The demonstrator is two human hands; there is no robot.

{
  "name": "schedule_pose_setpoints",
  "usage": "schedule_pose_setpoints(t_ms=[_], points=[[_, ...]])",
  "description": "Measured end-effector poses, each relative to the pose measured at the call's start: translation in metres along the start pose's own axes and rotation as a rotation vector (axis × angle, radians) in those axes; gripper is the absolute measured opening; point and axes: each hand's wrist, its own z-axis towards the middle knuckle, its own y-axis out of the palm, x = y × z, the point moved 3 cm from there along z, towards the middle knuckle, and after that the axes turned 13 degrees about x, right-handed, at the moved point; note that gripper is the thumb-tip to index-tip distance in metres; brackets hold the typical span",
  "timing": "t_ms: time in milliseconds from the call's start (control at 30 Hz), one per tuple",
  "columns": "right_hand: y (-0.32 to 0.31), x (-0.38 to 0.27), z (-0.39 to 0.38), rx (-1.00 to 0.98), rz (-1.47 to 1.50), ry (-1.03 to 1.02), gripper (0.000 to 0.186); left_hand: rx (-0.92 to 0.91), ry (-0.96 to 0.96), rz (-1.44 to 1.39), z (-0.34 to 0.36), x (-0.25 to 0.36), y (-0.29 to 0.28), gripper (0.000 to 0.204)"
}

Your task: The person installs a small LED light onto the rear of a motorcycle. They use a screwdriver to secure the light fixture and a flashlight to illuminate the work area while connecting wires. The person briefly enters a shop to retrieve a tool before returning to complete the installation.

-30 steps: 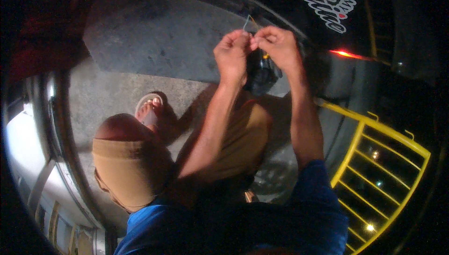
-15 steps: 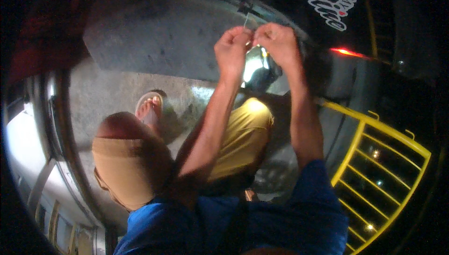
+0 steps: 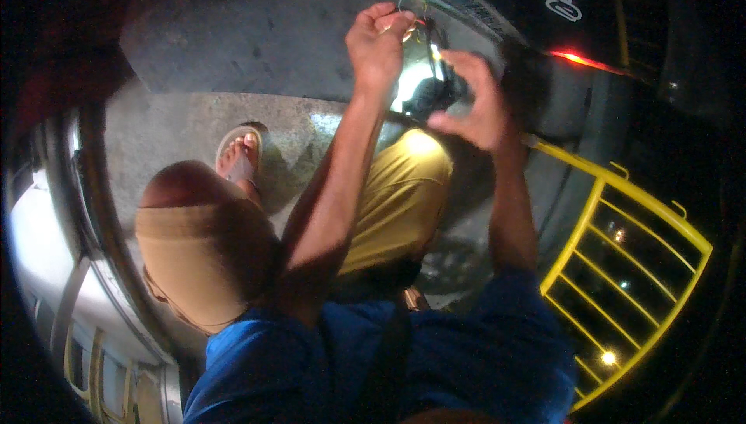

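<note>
A: Wires [image 3: 416, 12], thin and coloured, hang in a small bunch at about 12 o'clock in the view, against the dark panel [image 3: 474, 4] above the grey concrete floor [image 3: 256, 43].

B: Which hand has them?

A: Left hand [image 3: 378, 45], fingers curled tight, pinching the strands near their upper ends. Right hand [image 3: 475, 105], at about 1 o'clock, is apart from the bunch, fingers spread and half curled, holding nothing that can be seen.

B: How would they handle?

A: Judging by their thinness: very light, limp, easily bent, and likely to slip between fingertips. Bare ends, if any, cannot be made out; a sharp tug could plausibly break a strand or pull it from its joint. The sound grip is a fingertip pinch on the coloured sleeve, close to the end being worked, with the other hand steadying the bunch lower down.

B: Surroundings?

A: A bright lamp [image 3: 412, 82] glows just below the hands. Yellow rail [image 3: 622, 214] at 4 o'clock; knee in tan trousers [image 3: 404, 191] near centre; sandalled foot [image 3: 239, 156] at 9 o'clock.
</note>
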Motion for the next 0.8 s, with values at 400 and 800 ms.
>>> schedule_pose_setpoints(t_ms=[400, 800], points=[[0.029, 0.042, -0.027, -0.081, 0.298, 0.234, 0.056, -0.057, 0.010, 0.115, 0.008, 0.006, 0.001, 0.033], [0.031, 0.059, -0.010, -0.595, 0.775, 0.523, 0.074, -0.132, 0.014, 0.137, 0.011, 0.011, 0.002, 0.025]])
